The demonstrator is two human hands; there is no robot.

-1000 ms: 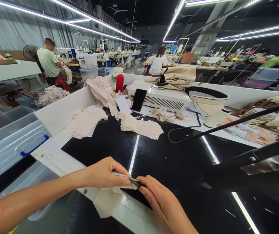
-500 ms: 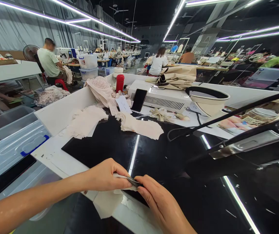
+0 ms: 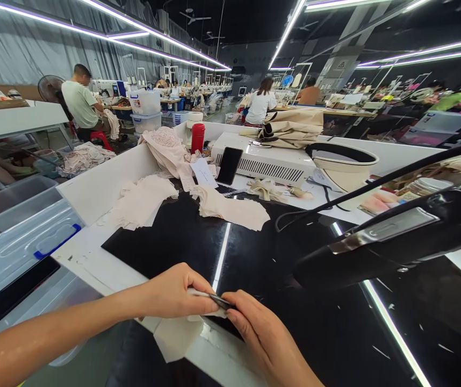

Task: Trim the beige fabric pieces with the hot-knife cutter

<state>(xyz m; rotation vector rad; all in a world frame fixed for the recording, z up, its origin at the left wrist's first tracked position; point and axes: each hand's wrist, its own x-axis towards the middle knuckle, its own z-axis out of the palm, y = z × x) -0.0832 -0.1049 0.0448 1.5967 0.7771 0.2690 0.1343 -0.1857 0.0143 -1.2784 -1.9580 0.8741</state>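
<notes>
At the table's front edge, my left hand (image 3: 180, 293) is closed on a pale beige fabric piece (image 3: 177, 337), part of which hangs below the fingers. My right hand (image 3: 258, 329) meets it from the right, its fingers pinched around a small dark metal tool (image 3: 223, 302) with a narrow, blade-like shape. The tool lies between both hands, touching the fingertips of each. Its handle end is hidden by my right fingers, so its exact kind does not show. Beyond the hands, a stack of cut beige fabric pieces (image 3: 234, 210) rests on the black tabletop (image 3: 279, 258).
Another fabric stack (image 3: 145, 201) lies at left. Behind are a phone (image 3: 229, 165), a red bottle (image 3: 197, 137) and a white vented machine (image 3: 263, 158). A black arm with a silver plate (image 3: 387, 228) reaches in from the right. Co-workers sit farther back.
The black arm with the silver plate has shifted left and slightly down over the tabletop. Both my hands keep nearly the same place and grip.
</notes>
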